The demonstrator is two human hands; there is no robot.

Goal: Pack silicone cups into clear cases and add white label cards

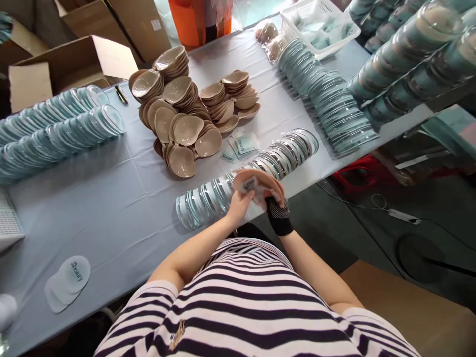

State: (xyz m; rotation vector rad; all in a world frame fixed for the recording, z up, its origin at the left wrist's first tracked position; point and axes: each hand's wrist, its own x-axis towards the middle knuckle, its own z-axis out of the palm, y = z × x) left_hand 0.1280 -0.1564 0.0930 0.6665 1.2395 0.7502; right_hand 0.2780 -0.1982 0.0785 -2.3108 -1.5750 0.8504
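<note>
Striped shirt (260, 297) takes up the bottom of the view, with both arms reaching out over the near edge of the tabletop (141, 213). Left hand (239, 204) is bare and pinching the near side of a tan cup (265, 178), thumb on top by a small pale packet (248, 185) sitting in the hollow. Right hand (277, 210) has a black glove on and is closed around the cup's other side; its fingertips are kinda blurry, so I can't tell exactly how they sit. So the cup's up in both hands, right in front of the body, covering part of a row of clear lids (210, 198) lying on their sides.

Just past that row are some loose sachets (241, 144) marked "beauty", then a big bunch of shiny tan cups in stacks (184, 130). More lids line up at far left (59, 130) and over on the right (327, 96), near a white basket (340, 46). Few round discs (76, 275) overlap at the lower left, top one also printed "beauty". Pen (121, 94) lies by an open carton (113, 57).
</note>
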